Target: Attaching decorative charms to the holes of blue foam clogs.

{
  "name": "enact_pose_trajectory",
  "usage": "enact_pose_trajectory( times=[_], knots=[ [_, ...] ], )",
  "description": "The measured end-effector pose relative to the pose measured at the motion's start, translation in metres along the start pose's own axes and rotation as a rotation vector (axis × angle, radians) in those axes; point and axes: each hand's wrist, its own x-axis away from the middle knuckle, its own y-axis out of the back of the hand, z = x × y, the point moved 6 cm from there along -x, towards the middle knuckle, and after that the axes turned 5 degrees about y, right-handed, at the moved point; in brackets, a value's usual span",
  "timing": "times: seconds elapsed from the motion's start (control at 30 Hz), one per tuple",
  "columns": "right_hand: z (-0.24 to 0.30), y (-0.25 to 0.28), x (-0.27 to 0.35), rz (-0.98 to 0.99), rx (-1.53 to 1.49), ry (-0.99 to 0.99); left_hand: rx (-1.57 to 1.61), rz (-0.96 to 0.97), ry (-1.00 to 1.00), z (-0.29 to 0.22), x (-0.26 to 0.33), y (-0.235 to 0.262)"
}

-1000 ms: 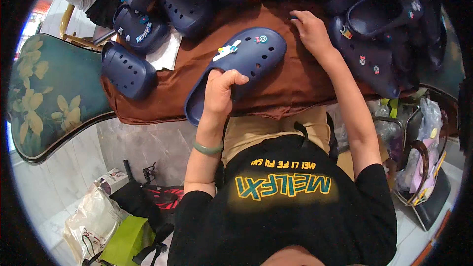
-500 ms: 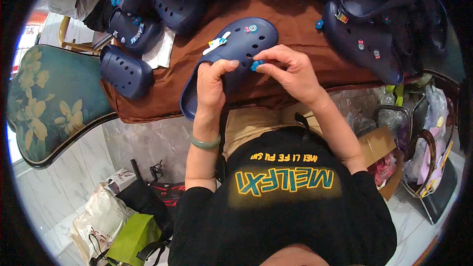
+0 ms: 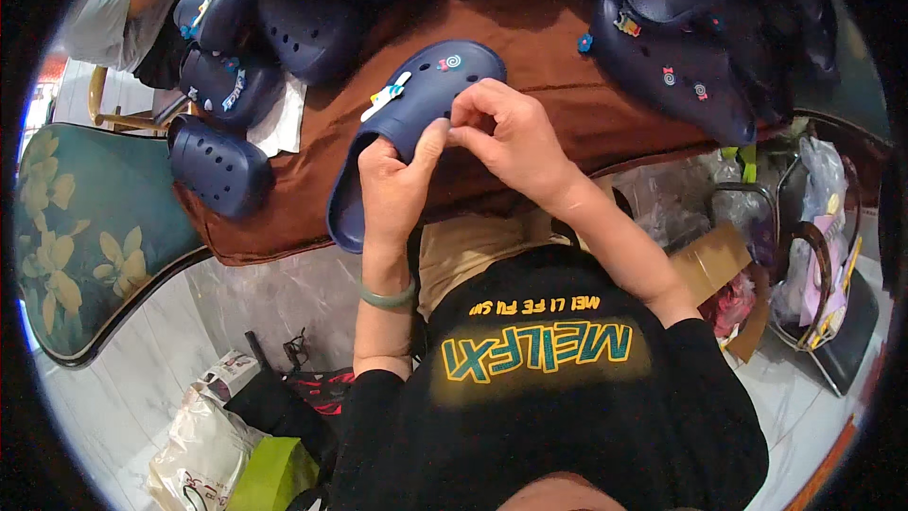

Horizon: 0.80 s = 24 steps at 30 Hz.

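Observation:
A navy clog (image 3: 416, 95) with holes in its upper lies on the brown cloth (image 3: 539, 57) in front of me. It carries a white-and-blue charm and a small round swirl charm near the toe. My left hand (image 3: 397, 185) grips the clog's side and heel part, thumb up on the upper. My right hand (image 3: 506, 137) is over the upper, fingertips pinched together on the surface next to my left thumb. What the fingertips pinch is too small to tell.
More navy clogs (image 3: 222, 166) lie at the left and back; a pile with charms (image 3: 681, 66) is at the right. A person in a grey sleeve (image 3: 118, 9) sits at the top left. A green floral chair (image 3: 85, 237), bags (image 3: 218, 445) and a wire basket (image 3: 813, 255) stand around.
My right hand came back from the far right of the cloth to the clog and now pinches at its upper. My left hand kept its grip; the clog shifted slightly.

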Motion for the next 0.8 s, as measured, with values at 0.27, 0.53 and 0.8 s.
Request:
enact_pose_trajectory(
  times=[0.27, 0.53, 0.8],
  knots=[
    [0.006, -0.001, 0.014, -0.099, -0.088, 0.101, 0.041, 0.051, 0.035, -0.003, -0.001, 0.001],
    [0.012, -0.007, 0.032, -0.066, -0.129, 0.097, -0.226, 0.05, -0.044, -0.002, 0.001, 0.009],
    [0.024, 0.029, 0.019, -0.088, 0.636, 0.501, -0.322, 0.001, -0.043, -0.007, -0.01, 0.013]
  ],
)
